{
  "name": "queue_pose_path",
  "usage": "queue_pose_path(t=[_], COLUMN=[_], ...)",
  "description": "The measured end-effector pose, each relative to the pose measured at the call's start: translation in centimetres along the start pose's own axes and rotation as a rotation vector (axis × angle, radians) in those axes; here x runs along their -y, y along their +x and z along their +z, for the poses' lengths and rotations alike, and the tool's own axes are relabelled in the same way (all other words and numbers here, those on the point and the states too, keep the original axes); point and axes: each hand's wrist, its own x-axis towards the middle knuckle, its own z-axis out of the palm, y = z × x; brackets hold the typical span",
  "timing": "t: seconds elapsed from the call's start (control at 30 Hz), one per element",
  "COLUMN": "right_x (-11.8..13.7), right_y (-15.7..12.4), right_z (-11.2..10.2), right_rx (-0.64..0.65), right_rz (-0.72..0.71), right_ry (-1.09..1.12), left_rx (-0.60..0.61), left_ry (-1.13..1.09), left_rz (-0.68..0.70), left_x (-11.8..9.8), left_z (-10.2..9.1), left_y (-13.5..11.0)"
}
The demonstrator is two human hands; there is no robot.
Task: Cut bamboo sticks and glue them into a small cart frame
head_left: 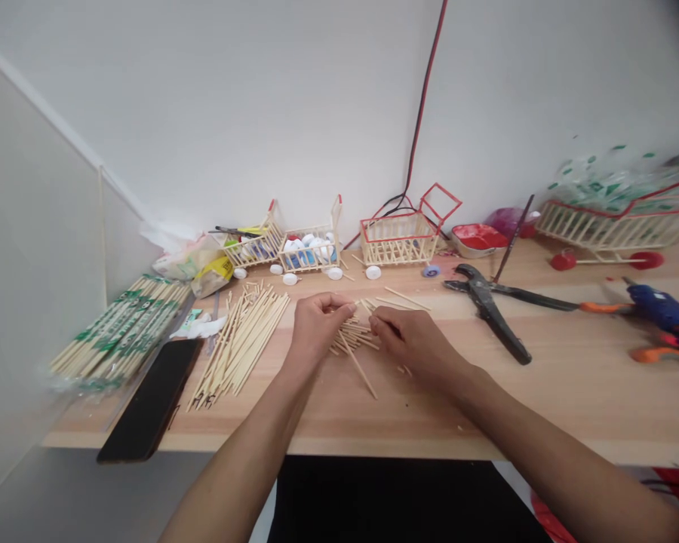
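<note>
At the middle of the table my left hand (320, 323) is closed, thumb against the curled fingers; whatever they hold is too small to make out. Facing it, my right hand (410, 335) pinches a pale wooden stick (367, 306) whose tip shows by the fingertips. Beneath and between both hands lies a pile of short wooden sticks (354, 334). One longer stick (362, 372) sticks out of the pile toward me. Another loose stick (407, 299) rests just behind my right hand.
Left are long sticks (243, 339), a phone (150, 400) and packaged chopsticks (124, 324). Miniature stick carts (399, 237) line the wall, one holding white and blue caps (308, 250). Right are a red paint dish (479, 238), black-handled cutters (486, 302) and a blue glue gun (665, 313).
</note>
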Motion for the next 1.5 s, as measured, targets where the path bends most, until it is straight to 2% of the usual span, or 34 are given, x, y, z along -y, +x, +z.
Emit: queue_pose_path(t=[0.5, 1.5], right_x=[-0.44, -0.50], right_y=[-0.14, -0.14], right_z=[0.17, 0.32], right_rx=[-0.010, 0.003], right_rz=[-0.024, -0.030], right_ry=[-0.003, -0.025], left_rx=[0.005, 0.001], left_ry=[-0.044, 0.000], left_rz=[-0.027, -0.002], left_x=[-0.74, -0.66], left_z=[0.05, 0.02], left_y=[-0.28, -0.24])
